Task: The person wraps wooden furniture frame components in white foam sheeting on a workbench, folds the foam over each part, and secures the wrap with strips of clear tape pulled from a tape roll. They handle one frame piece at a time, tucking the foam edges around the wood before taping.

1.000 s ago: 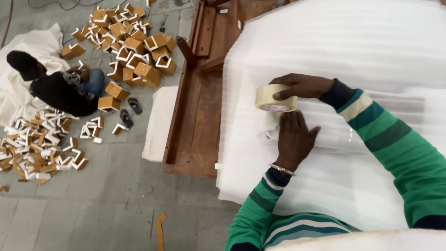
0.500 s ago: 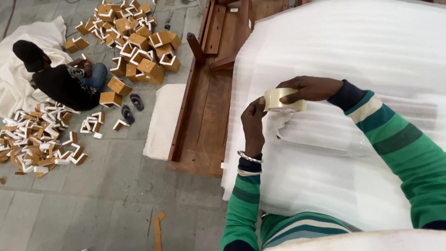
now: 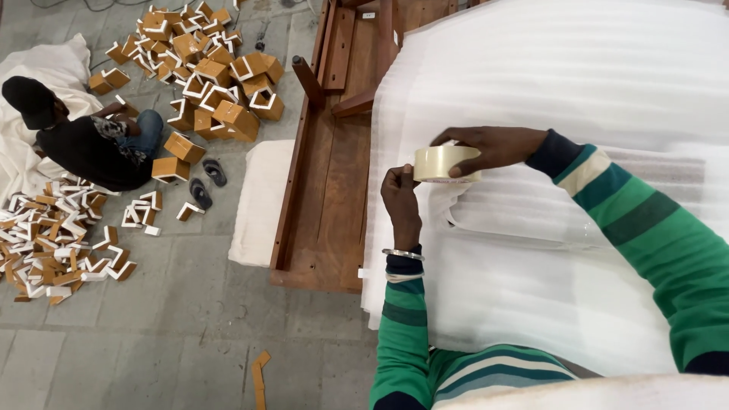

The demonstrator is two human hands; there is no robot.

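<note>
My right hand (image 3: 497, 146) grips a roll of clear packing tape (image 3: 443, 164) from above, holding it just over a large item wrapped in white foam sheet (image 3: 547, 76). My left hand (image 3: 401, 199) is raised beside the roll's left side, with fingertips pinched at its edge where the tape end appears to be. A metal bangle sits on my left wrist. Both arms wear green striped sleeves.
A brown wooden furniture piece (image 3: 326, 175) lies upside down on the floor left of the foam-wrapped item, beside a white cushion (image 3: 262, 201). Further left a person (image 3: 91, 144) sits on the grey floor among several brown-and-white corner blocks (image 3: 205, 61), near a pair of sandals (image 3: 206, 182).
My left hand lifted off the foam sheet and came up to the tape roll's left edge. The roll in my right hand tilted and rose slightly.
</note>
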